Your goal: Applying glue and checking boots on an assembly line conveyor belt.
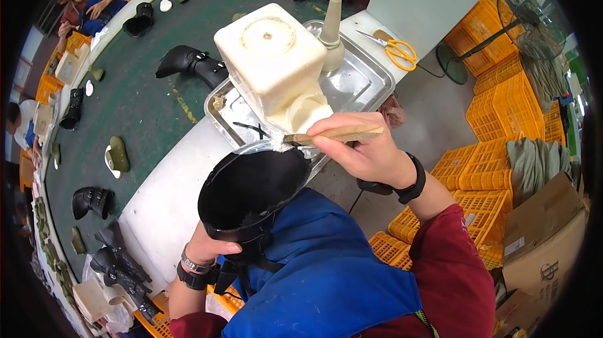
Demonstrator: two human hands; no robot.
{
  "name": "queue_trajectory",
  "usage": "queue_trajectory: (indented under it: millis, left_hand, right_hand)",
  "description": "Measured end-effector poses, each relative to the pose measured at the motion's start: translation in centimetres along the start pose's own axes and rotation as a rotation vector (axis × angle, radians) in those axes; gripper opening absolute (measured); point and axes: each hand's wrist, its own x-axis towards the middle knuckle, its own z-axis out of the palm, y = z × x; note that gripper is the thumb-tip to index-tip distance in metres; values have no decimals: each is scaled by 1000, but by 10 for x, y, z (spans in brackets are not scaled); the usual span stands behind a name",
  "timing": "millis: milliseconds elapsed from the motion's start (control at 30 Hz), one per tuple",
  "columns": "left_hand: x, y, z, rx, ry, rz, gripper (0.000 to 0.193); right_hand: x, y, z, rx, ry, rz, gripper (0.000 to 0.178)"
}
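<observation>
While the left hand (211, 245) grips the black boot (251, 190) just below the frame's centre, the right hand (367, 153) pinches the brush (344, 134); lightly loaded bristles (281, 143) should limit drips.

Left hand (210, 247): low in the frame, left of centre, we see it grip a black boot (251, 184) whose wide opening faces up.
Right hand (370, 156): at centre right, its fingers pinch a brush (352, 133) with a wooden handle.
Brush tip: close to the boot's rim; we cannot tell if they touch.
Tray (367, 80): upper centre, metal, bearing an off-white container (270, 55) and a beige cone-topped bottle (333, 33).
Scissors (401, 54): orange-handled, right of the tray.
Green surface (151, 109): upper left, where we see more boots (195, 65).
Crates (502, 112): yellow, stacked at right.
</observation>
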Motion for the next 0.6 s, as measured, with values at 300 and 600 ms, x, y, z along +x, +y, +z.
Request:
queue_trajectory:
  millis: [300, 600]
  left_hand:
    - [3, 4, 4, 360, 89, 244, 88]
    - [19, 6, 27, 765, 234, 653, 80]
  right_hand:
    - [17, 1, 4, -16, -2, 89, 8]
    - [35, 14, 4, -59, -74, 25, 13]
